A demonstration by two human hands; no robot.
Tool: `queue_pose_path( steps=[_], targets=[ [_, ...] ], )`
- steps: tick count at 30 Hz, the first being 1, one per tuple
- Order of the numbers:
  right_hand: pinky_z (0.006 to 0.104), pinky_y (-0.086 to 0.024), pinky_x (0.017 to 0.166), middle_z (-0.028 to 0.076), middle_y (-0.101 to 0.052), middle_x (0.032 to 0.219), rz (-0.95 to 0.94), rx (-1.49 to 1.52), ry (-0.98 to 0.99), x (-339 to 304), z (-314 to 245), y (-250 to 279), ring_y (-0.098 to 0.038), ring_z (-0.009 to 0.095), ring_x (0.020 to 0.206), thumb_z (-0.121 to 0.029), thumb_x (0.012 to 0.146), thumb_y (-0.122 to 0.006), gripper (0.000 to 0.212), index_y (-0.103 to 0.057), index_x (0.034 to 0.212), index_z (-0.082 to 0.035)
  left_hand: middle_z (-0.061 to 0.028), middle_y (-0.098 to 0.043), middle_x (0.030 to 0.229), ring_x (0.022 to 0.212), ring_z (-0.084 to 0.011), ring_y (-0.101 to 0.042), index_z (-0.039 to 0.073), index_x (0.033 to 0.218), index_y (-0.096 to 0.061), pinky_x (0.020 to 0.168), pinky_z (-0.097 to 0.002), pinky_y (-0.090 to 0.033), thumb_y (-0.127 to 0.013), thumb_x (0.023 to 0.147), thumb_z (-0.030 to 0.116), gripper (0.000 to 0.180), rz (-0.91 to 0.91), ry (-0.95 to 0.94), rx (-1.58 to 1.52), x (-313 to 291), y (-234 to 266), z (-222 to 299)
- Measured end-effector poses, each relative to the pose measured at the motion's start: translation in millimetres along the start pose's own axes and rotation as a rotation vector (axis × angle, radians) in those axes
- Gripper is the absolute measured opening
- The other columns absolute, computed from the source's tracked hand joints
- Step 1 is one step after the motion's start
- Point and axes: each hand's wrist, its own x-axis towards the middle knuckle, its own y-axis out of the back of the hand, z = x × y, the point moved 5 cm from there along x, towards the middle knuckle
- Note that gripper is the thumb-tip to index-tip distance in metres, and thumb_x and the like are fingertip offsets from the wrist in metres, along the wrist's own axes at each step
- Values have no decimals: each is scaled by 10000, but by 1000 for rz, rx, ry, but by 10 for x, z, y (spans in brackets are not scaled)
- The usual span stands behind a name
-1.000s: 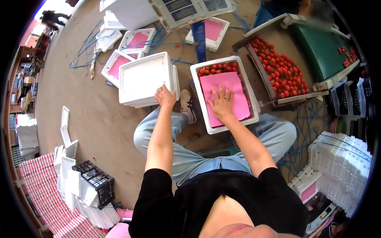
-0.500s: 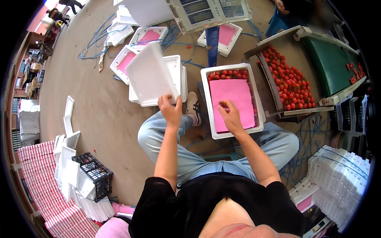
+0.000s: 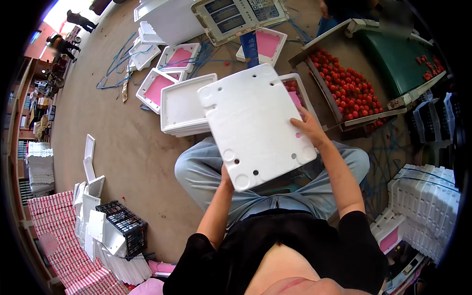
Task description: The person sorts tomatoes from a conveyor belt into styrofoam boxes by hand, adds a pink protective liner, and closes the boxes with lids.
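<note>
Brown floor (image 3: pixel 128 162) stretches beyond the fingers on the left, with a scale (image 3: pixel 231 19) standing past them at the far side. Both hands carry a white lid (image 3: pixel 258 125), its holed face up, slanting across the space between the fingers and hiding most of the box (image 3: pixel 306 93). On the right hand (image 3: pixel 309 129), the thumb lies on top and the fingers curl round the edge, pinching it. On the left hand (image 3: pixel 226 178), at the near left corner, the fingers are hidden beneath the lid, so whether they are spread or pressed together cannot be told. Just beyond the right fingers show red fruit (image 3: pixel 290 85) and a pink sheet (image 3: pixel 295 98) in the box; farther right is a tray (image 3: pixel 319 91) of more fruit. Beyond the left fingers sits a stack (image 3: pixel 186 101) of similar white pieces. As I judge it, the step in hand is bringing the lid to the box, not yet squared to it; the next move calls for turning it into line, levelling it and keeping the fingertips clear of the rim.
</note>
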Motion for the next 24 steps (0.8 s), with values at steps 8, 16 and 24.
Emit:
queue_pose_path(
  steps=[8, 16, 24],
  targets=[
    [412, -446, 1020, 268, -557, 1319, 552, -1079, -132, 459, 437, 969, -564, 377, 1212, -287, 787, -672, 728, -435, 1393, 39, -105, -587, 1238, 1107, -234, -584, 38, 1330, -486, 939, -391, -502, -607, 958, 215, 430, 106, -93, 671, 1155, -433, -1],
    [436, -530, 820, 226, -650, 1139, 512, -250, -399, 830, 814, 1344, -659, 292, 995, -285, 783, -755, 644, -544, 1228, 131, -112, -675, 971, 805, -246, -678, 28, 1171, -574, 721, -406, -573, -764, 767, 152, 463, 150, 68, 358, 1425, -425, -81],
    [391, -533, 792, 185, -660, 1065, 366, -356, -244, 588, 632, 916, -660, 289, 918, -137, 736, -813, 553, -567, 1165, 108, -132, -654, 972, 800, -246, -684, 18, 1205, -533, 716, -391, -597, -775, 739, 186, 551, 180, 49, 208, 882, -234, -50]
  ],
)
